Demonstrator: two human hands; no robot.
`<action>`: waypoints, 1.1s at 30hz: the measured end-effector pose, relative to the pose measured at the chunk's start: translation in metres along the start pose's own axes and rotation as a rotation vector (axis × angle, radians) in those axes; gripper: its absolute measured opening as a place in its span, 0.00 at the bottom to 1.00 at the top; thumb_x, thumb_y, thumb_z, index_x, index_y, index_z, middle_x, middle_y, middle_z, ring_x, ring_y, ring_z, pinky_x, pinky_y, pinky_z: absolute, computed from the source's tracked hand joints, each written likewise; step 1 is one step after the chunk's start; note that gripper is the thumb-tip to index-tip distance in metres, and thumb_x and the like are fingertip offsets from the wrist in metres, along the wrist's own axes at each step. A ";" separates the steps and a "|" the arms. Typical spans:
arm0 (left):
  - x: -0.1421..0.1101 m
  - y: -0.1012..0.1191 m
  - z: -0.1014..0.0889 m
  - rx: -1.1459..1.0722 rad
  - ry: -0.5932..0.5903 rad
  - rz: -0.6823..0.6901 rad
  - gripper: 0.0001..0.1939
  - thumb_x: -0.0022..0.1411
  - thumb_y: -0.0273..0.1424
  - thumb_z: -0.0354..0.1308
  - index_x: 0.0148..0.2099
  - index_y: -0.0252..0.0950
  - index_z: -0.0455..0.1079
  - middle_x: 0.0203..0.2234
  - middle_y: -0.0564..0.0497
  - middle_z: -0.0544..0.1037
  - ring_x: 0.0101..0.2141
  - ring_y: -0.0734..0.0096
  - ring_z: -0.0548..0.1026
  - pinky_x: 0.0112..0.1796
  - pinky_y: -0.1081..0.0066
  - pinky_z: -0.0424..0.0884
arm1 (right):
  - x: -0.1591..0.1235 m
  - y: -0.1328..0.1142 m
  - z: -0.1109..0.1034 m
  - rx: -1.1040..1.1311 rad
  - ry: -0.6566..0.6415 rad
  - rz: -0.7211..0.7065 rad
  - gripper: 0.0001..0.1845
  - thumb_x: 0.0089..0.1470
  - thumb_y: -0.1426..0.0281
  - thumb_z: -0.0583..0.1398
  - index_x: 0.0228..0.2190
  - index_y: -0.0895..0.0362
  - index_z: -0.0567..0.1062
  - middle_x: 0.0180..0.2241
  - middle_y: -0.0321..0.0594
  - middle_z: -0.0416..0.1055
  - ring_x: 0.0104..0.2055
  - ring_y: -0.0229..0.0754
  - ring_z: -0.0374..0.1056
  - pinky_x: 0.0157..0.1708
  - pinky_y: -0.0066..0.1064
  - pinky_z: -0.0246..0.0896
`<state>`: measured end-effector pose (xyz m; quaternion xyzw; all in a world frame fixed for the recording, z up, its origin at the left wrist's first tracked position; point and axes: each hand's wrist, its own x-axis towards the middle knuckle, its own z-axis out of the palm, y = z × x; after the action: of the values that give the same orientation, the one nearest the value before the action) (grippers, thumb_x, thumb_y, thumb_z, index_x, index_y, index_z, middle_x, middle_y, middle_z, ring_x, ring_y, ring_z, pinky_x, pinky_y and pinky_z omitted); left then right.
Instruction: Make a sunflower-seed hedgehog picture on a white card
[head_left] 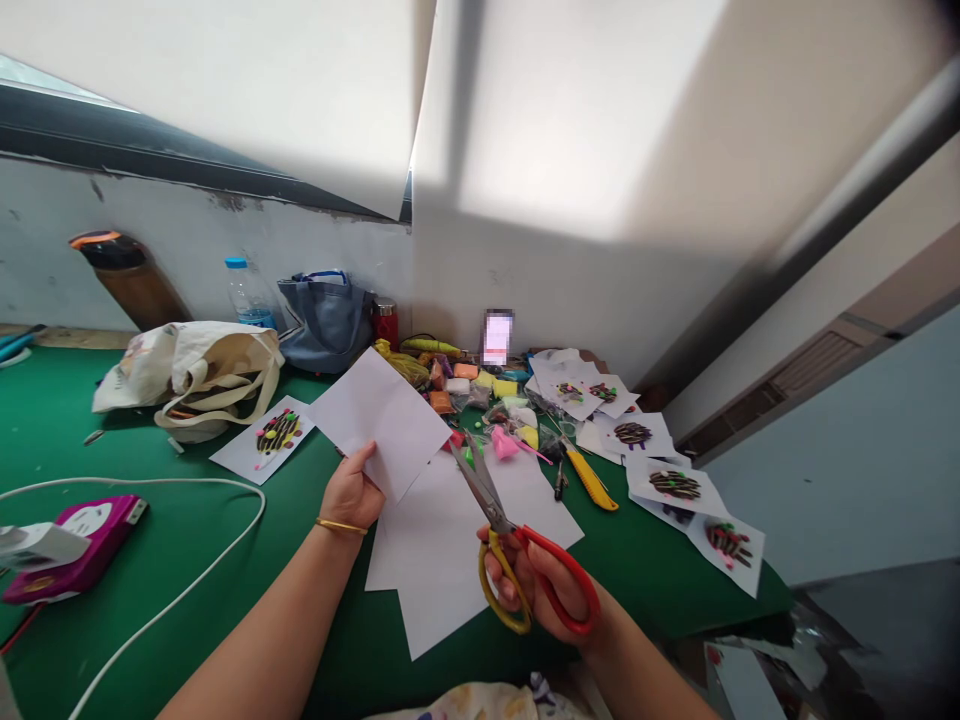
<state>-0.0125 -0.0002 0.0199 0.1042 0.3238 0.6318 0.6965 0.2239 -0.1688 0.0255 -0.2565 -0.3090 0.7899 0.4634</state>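
My left hand (pixel 354 490) grips a white sheet of paper (pixel 382 420) by its lower edge, thumb on top, holding it above the table. In my right hand (pixel 544 585) is a pair of scissors (pixel 495 515) with one red and one yellow handle loop. The blades are parted and point up and to the left, close to the paper's right corner, apart from it as far as I can see. Below both hands, more white sheets (pixel 442 580) lie overlapping on the green table (pixel 315 620).
Behind the paper lie coloured clay packets (pixel 504 440) and a yellow utility knife (pixel 591 480). Decorated cards (pixel 675 485) line the right side; another card (pixel 274 437) lies left. A phone (pixel 497 337) stands at the wall. Bags (pixel 326 320), a bottle (pixel 247 295) and a purple power strip (pixel 82 545) are leftward.
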 end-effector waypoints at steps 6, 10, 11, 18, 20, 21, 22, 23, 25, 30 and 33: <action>0.000 0.000 0.000 0.008 0.011 -0.006 0.18 0.61 0.21 0.55 0.52 0.35 0.72 0.37 0.47 0.83 0.36 0.63 0.81 0.46 0.60 0.77 | 0.001 0.000 0.001 -0.013 0.004 -0.018 0.29 0.56 0.53 0.58 0.53 0.58 0.70 0.37 0.43 0.63 0.30 0.36 0.55 0.32 0.30 0.50; 0.000 0.000 0.000 0.010 0.023 0.004 0.18 0.60 0.20 0.57 0.52 0.36 0.73 0.37 0.47 0.83 0.37 0.63 0.81 0.47 0.61 0.77 | 0.001 0.000 0.001 -0.005 0.000 0.003 0.29 0.56 0.53 0.59 0.53 0.58 0.69 0.37 0.43 0.63 0.30 0.36 0.55 0.32 0.29 0.49; -0.001 0.000 0.000 0.016 0.013 -0.003 0.18 0.59 0.21 0.57 0.51 0.36 0.73 0.37 0.47 0.83 0.37 0.62 0.81 0.47 0.60 0.77 | 0.002 0.000 0.000 -0.006 0.001 0.001 0.29 0.56 0.53 0.59 0.53 0.58 0.69 0.37 0.43 0.63 0.30 0.36 0.55 0.32 0.29 0.49; 0.000 -0.006 -0.002 0.068 -0.024 0.036 0.17 0.57 0.19 0.59 0.49 0.37 0.74 0.36 0.49 0.82 0.34 0.67 0.81 0.44 0.65 0.78 | 0.006 0.002 -0.001 0.019 0.008 -0.006 0.30 0.55 0.51 0.58 0.52 0.58 0.70 0.36 0.43 0.64 0.30 0.36 0.56 0.31 0.29 0.51; 0.000 -0.007 -0.003 0.086 -0.042 0.023 0.17 0.56 0.20 0.60 0.48 0.36 0.74 0.37 0.48 0.82 0.34 0.67 0.81 0.43 0.65 0.78 | 0.008 0.001 0.001 0.046 -0.001 0.020 0.30 0.55 0.50 0.59 0.52 0.58 0.70 0.37 0.43 0.64 0.30 0.36 0.57 0.32 0.29 0.52; -0.001 -0.008 -0.003 0.098 -0.056 0.016 0.17 0.55 0.20 0.61 0.48 0.36 0.74 0.37 0.47 0.82 0.34 0.66 0.81 0.43 0.65 0.78 | 0.009 0.001 0.002 0.061 -0.006 0.028 0.31 0.55 0.51 0.59 0.52 0.58 0.70 0.37 0.43 0.65 0.31 0.36 0.58 0.32 0.29 0.52; -0.001 -0.009 -0.003 0.112 -0.069 0.011 0.17 0.55 0.21 0.62 0.48 0.35 0.74 0.38 0.46 0.82 0.35 0.65 0.81 0.42 0.65 0.78 | 0.010 0.001 0.003 0.074 -0.011 0.029 0.31 0.54 0.51 0.59 0.52 0.58 0.70 0.37 0.43 0.65 0.31 0.36 0.58 0.33 0.29 0.53; -0.002 -0.010 -0.004 0.124 -0.077 0.009 0.18 0.54 0.22 0.63 0.48 0.35 0.74 0.38 0.46 0.82 0.36 0.64 0.81 0.42 0.65 0.78 | 0.011 0.001 0.003 0.084 -0.017 0.025 0.31 0.54 0.50 0.60 0.52 0.58 0.69 0.38 0.43 0.65 0.32 0.36 0.59 0.33 0.29 0.54; -0.002 -0.011 -0.004 0.141 -0.072 0.018 0.18 0.54 0.22 0.64 0.48 0.35 0.74 0.39 0.45 0.82 0.37 0.63 0.80 0.43 0.65 0.77 | 0.013 0.002 0.004 0.101 -0.026 0.015 0.32 0.53 0.50 0.60 0.52 0.58 0.69 0.38 0.43 0.66 0.32 0.36 0.59 0.34 0.29 0.54; 0.003 -0.014 -0.008 0.142 -0.026 0.091 0.19 0.52 0.22 0.65 0.48 0.37 0.74 0.39 0.47 0.82 0.38 0.64 0.80 0.46 0.66 0.75 | 0.015 0.003 0.005 0.139 -0.021 -0.003 0.32 0.54 0.50 0.59 0.52 0.58 0.70 0.36 0.42 0.65 0.30 0.35 0.57 0.30 0.28 0.52; 0.004 -0.015 -0.008 0.146 -0.046 0.126 0.20 0.51 0.23 0.66 0.48 0.38 0.74 0.41 0.48 0.81 0.40 0.65 0.79 0.46 0.68 0.74 | 0.016 0.002 0.005 0.157 -0.014 -0.028 0.31 0.56 0.50 0.57 0.52 0.60 0.70 0.35 0.42 0.64 0.28 0.34 0.56 0.28 0.27 0.50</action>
<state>-0.0053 -0.0011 0.0040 0.1893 0.3460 0.6464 0.6532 0.2121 -0.1571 0.0255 -0.2097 -0.2530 0.8070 0.4907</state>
